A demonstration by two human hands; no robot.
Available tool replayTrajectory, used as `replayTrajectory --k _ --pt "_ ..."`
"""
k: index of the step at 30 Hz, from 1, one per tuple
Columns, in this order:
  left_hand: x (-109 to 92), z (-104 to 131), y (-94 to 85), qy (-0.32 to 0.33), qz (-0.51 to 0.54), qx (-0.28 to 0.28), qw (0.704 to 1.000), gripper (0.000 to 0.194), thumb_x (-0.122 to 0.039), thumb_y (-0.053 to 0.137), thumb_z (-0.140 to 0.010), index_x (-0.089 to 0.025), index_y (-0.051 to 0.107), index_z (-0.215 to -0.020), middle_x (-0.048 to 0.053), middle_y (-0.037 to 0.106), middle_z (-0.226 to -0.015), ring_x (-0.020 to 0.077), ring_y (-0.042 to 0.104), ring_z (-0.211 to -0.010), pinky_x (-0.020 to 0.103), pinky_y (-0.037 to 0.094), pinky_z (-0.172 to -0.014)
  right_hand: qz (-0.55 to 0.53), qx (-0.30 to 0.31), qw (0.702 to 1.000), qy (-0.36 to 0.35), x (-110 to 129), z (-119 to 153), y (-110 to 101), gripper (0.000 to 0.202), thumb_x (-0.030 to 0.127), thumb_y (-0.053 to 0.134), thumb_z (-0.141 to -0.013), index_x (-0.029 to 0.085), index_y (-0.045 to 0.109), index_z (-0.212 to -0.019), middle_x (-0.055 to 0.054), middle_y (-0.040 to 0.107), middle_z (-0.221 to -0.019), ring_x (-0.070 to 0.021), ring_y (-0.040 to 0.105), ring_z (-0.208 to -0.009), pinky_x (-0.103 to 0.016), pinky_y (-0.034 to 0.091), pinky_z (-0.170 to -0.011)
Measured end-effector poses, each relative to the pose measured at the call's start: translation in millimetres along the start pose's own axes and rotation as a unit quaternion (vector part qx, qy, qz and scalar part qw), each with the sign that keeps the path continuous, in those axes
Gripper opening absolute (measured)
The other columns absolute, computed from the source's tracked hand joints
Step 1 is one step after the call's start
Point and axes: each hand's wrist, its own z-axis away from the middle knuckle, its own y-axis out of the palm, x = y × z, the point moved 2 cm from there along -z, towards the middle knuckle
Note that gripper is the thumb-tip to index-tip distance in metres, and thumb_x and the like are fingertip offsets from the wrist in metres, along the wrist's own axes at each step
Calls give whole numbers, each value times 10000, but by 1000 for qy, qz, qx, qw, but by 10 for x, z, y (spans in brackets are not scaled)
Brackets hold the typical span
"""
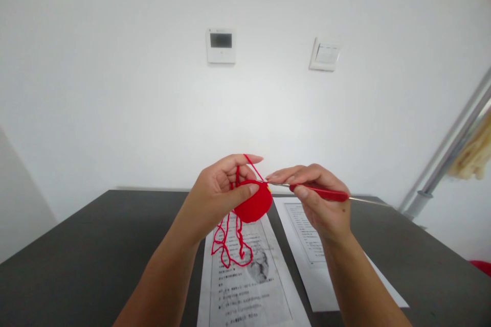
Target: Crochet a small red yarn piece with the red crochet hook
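Note:
My left hand (224, 184) pinches a round piece of red crochet (253, 205), its thumb lying across the front of the piece. Red yarn (241, 240) runs over the raised index finger down to the top edge of the work, and more of it hangs below in loose loops. In my right hand (320, 196) is a crochet hook (326, 193) with a red handle and metal shaft. The hook's tip meets the top right edge of the crochet, beside a small yellow spot (269, 189). Whether a loop sits on the hook is too small to tell.
Two printed sheets lie on the dark table (153, 214): one sheet (245, 296) under the hanging yarn, the other sheet (303, 245) under my right forearm. A white wall (153, 87) with a control panel (221, 46) and a switch (324, 54) rises behind. At right stands a metal pole (445, 168).

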Motion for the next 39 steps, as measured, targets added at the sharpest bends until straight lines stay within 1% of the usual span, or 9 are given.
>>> replayTrajectory --k 4,10,15,21,26,29,33,36,39 --pt "-5 -1 10 15 -25 -6 1000 331 -167 793 -751 -172 750 -1079 -23 637 -744 115 583 -657 229 485 -612 -3 20 1000 10 6 -2 -42 68 284 750 -945 218 745 -960 -68 852 -986 -234 823 -923 -411 694 -796" --pt "-1 0 22 26 -56 -11 998 275 -159 773 -762 -172 749 -1035 -22 627 -748 119 578 -671 236 485 -631 15 63 998 9 71 -26 -72 62 269 725 -967 218 722 -931 -68 854 -990 -240 825 -956 -419 698 -820" --pt "9 19 29 36 -67 -9 997 311 -137 754 -785 -178 745 -1093 -25 629 -766 114 584 -692 223 485 -645 23 58 998 4 109 -14 -67 23 225 715 -971 221 725 -950 -63 853 -1014 -228 823 -952 -389 694 -798" --pt "-9 24 72 41 -90 -40 994 306 -150 765 -775 -168 741 -1080 -16 647 -772 132 605 -712 236 504 -654 48 58 997 9 138 24 -51 48 206 688 -986 231 716 -957 -52 847 -1036 -214 816 -969 -363 681 -810" --pt "11 58 71 58 -147 -64 985 298 -161 718 -835 -206 744 -1128 -11 666 -820 143 631 -768 240 512 -690 118 64 991 -2 163 55 -30 100 163 641 -1005 251 678 -973 -35 838 -1077 -202 806 -1023 -343 668 -837" --pt "7 87 60 97 -216 -82 968 299 -132 670 -857 -226 748 -1130 -12 681 -843 149 651 -818 255 522 -759 206 76 975 -29 190 62 6 120 145 625 -998 258 664 -985 -32 830 -1094 -198 804 -1027 -336 660 -846" --pt "-40 103 85 179 -333 -99 920 282 -82 600 -871 -198 742 -1085 -9 710 -845 143 664 -802 270 533 -797 319 96 940 -79 215 54 75 157 110 604 -978 257 659 -995 -47 822 -1085 -202 805 -1024 -327 660 -849" --pt "-77 107 108 216 -396 -105 886 279 -45 580 -874 -185 727 -1066 -13 732 -855 129 675 -786 248 542 -785 349 111 922 -123 203 53 125 153 100 584 -979 236 649 -1008 -80 813 -1089 -201 794 -1063 -314 662 -887" --pt "-105 117 116 242 -432 -111 862 292 -11 567 -870 -177 715 -1060 -9 755 -884 123 693 -799 228 550 -785 353 114 914 -164 172 61 163 141 95 575 -989 215 628 -1039 -119 799 -1098 -203 783 -1088 -322 666 -902"
